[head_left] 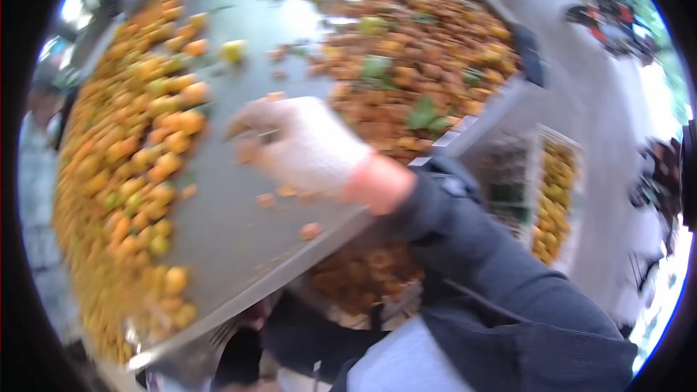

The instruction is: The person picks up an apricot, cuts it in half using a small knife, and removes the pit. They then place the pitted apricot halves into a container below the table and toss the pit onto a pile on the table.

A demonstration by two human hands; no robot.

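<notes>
My right hand (305, 141), in a white knitted glove with an orange cuff, is above the bare middle of a grey metal table (225, 247). Its fingers are curled together, and a small dark, thin shape shows between them, too blurred to name. A few orange fruit pieces (311, 231) lie on the metal below the hand. To the left spreads a long heap of yellow-orange and greenish fruit (138, 167) that looks like apricots. Beyond the wrist lies a pile of brownish-orange pieces (406, 65) with green leaves in it. My left hand is out of view.
The table has a raised metal edge (290, 265) on my side. Under it stands a container of brown-orange pieces (363, 279). At the right, a crate (577, 174) holds yellow-green fruit. A person (43, 123) is at the far left. Parked motorbikes (610, 18) stand farther off.
</notes>
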